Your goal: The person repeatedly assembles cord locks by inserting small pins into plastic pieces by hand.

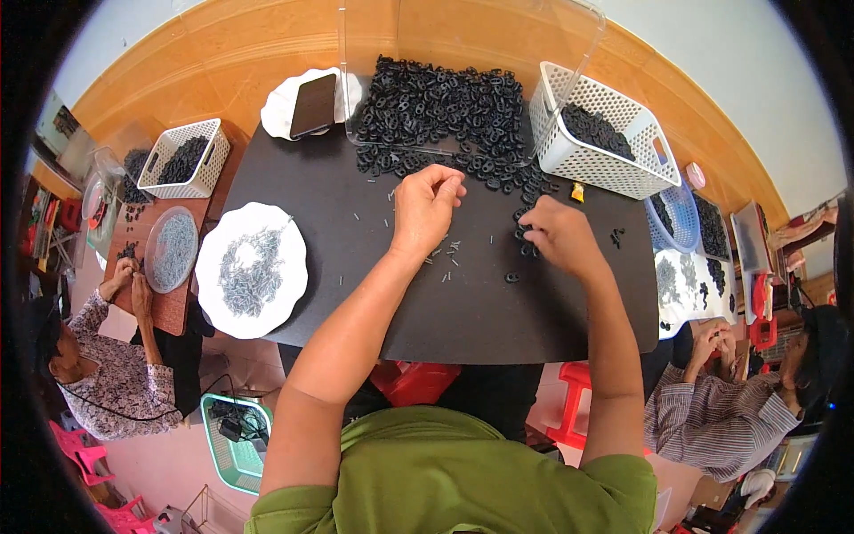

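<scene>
- Dark table (498,311): flat, smooth-looking; pins prob. skid/roll on it if nudged.
- Clear bin (345,111) at far edge: holds big heap of blk parts (445,107), some spilling out front; thin-walled, prob. light and a bit flexy, take by rim.
- White basket (589,171), far R: perforated, more blk parts inside; likely stiffish, heaviest when loaded, use the end cutout.
- Scalloped plate (296,278), L: pins piled on it; may chip if it's ceramic (can't tell), keep level.
- L hand (427,209): nr front of heap, fingers curled, thumb agst index; can't tell if anything's pinched.
- R hand (562,236): fingers half-curled, tips down at small blk cluster R of centre; can't tell if one's gripped.
- Single blk part (511,278), nearer the person: small, holed, prob. light, firm, tough; take by outer edges, leave holes free.
- Loose pins (449,252) betw. hands: thin, metallic, likely stiff, v. light, slippery; pinch mid-length w/ fingertips.
</scene>
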The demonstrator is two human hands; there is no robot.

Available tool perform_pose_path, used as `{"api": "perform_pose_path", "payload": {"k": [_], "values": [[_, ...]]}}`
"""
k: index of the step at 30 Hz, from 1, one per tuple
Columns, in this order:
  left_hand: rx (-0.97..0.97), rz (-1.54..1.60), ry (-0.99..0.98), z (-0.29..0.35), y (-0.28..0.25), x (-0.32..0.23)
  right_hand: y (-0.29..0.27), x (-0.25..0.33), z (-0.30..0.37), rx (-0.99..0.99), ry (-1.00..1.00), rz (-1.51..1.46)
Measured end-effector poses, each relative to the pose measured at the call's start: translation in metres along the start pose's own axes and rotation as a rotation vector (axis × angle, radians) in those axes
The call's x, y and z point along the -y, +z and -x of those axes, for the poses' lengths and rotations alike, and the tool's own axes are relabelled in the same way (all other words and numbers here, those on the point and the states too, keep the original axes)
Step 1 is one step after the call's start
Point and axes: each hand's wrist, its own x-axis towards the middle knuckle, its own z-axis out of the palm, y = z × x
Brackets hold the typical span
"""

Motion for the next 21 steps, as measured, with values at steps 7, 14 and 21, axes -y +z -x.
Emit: {"api": "perform_pose_path", "payload": {"k": [7, 14, 21], "values": [[0.082, -0.118, 0.013, 0.004, 0.006, -0.005, 0.02, -0.003, -0.006, -0.018, 0.005, 0.113], [0.065, -0.104, 0.021, 0.0, 0.002, 0.001, 0.014, -0.03, -0.015, -0.446, 0.128, -0.178], [0.062, -0.133, 0.027, 0.001, 0.004, 0.002, 0.014, -0.03, -0.011, -0.19, 0.132, -0.044]]}}
